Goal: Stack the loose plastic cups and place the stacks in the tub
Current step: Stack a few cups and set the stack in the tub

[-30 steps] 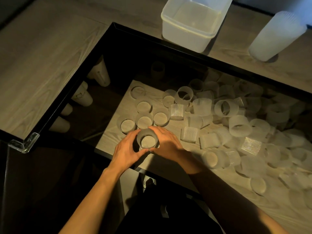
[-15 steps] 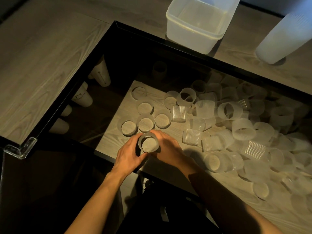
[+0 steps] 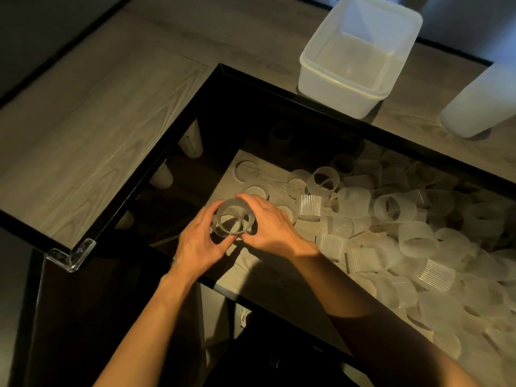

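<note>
Plastic cup (image 3: 234,219) gripped, L hand (image 3: 198,244), R hand (image 3: 275,227)

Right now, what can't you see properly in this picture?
- Held cups: head view; blur, plus the left hand and right hand gripping them, hides how many are nested.
- Tall white cylinder: head view; its top is cut off by the right edge.
- Loose cups: head view; those farther right are too dark and jumbled to count.
</note>
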The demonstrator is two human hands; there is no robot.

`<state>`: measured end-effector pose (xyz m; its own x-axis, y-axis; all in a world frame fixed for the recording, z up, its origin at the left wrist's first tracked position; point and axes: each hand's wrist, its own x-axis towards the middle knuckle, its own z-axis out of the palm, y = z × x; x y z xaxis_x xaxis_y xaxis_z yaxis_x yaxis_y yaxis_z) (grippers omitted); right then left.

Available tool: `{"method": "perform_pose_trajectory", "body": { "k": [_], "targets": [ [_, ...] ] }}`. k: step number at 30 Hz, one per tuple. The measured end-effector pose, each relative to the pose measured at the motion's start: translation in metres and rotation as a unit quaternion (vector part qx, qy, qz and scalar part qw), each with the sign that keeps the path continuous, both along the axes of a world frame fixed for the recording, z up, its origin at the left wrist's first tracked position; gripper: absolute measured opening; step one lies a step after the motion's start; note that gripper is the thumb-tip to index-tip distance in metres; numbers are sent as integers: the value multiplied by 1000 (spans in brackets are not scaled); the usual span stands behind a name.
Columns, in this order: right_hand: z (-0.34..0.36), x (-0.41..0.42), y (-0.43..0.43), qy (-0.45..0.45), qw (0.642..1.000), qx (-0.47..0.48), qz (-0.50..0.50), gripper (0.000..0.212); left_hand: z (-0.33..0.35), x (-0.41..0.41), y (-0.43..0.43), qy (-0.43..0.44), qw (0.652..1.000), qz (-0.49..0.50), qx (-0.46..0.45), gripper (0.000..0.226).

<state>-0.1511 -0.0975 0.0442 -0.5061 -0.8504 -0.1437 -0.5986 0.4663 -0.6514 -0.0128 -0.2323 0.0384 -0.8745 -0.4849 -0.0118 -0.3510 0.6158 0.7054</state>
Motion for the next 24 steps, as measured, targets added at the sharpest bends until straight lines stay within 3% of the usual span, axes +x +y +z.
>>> {"method": "perform_pose_trajectory", "body": {
  "k": [14, 24],
  "targets": [
    [-17, 2, -34, -34, 998, 46, 20, 92, -20, 9, -23, -41, 996, 39, 66, 89],
    [-35, 7, -31, 7, 995, 95, 33, 93, -41, 8, -17, -87, 994, 23, 67, 87]
  ]
}}
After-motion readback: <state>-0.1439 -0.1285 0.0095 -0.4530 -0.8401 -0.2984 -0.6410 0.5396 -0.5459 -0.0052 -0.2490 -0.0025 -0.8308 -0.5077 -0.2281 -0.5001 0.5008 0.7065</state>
